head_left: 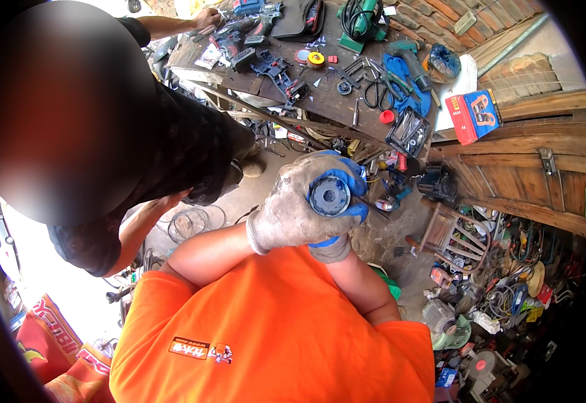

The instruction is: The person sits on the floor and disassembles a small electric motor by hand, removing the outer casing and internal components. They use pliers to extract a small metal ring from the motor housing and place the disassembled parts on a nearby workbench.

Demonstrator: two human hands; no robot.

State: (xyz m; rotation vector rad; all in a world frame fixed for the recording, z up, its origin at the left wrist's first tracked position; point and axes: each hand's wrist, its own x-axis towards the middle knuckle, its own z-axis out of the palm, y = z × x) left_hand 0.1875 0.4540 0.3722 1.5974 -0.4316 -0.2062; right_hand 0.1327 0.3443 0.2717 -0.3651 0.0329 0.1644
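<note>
Both my hands wear dirty grey work gloves with blue palms and meet in front of my chest. My left hand [291, 205] wraps over a round dark metal part [329, 196] with a hole in its middle, its face turned up at me. My right hand [348, 216] cups the same part from below and the right, its blue fingers curled round the rim. What lies under the part is hidden by the gloves.
A person in a dark patterned shirt [185, 144] stands close at my left, one hand [207, 17] on the cluttered workbench [320, 94] with power tools, pliers and a blue box. A wooden door [541, 181] is at right. Motors, a small wooden chair [449, 232] and scrap cover the floor.
</note>
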